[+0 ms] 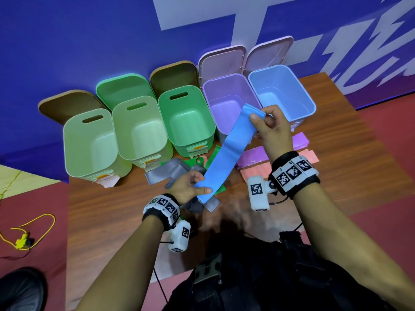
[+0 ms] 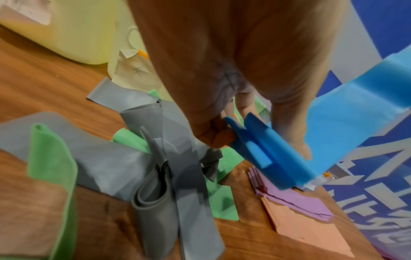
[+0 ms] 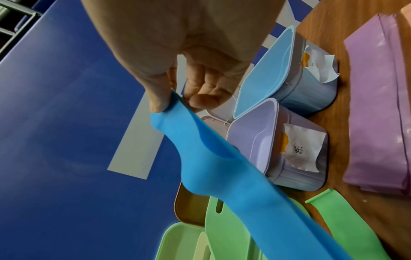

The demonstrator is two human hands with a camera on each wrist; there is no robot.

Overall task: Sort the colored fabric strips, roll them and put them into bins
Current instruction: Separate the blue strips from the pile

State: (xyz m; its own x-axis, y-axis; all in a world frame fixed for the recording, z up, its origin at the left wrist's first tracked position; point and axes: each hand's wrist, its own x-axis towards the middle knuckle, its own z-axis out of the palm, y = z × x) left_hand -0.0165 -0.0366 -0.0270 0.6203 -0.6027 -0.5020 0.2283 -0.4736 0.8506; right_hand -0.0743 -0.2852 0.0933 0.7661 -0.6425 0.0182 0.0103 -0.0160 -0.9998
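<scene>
Head view: blue strip (image 1: 226, 151) was stretched diagonally above the table (image 1: 336, 158), in front of the bins. Right hand (image 1: 272, 129) pinched its far end, raised in front of the purple bin (image 1: 226, 102) and blue bin (image 1: 280, 90); left hand (image 1: 187, 187) gripped the near end low over the pile, thumb lying across it. Three green bins (image 1: 139, 129) stood left of those two, all lids open against the wall. Grey strips (image 1: 166, 172) and green strips (image 1: 216, 153) lay tangled under the left hand; purple strips (image 1: 253, 154) and orange strips (image 1: 256, 171) lay flat beside the right wrist. Left wrist view: left grip clamped on the strip's end (image 2: 266, 158), which was folded over into a few layers; grey loops (image 2: 155, 184) and green pieces (image 2: 51, 161) lay on the wood below, purple and orange stacks (image 2: 295, 198) at right. Right wrist view: right grip shut on the strip (image 3: 211, 167), thumb (image 3: 155, 95) against a fingertip with fabric between; other fingers loosely curled. The strip ran down past the purple bin (image 3: 262, 133), hanging free of the table.
</scene>
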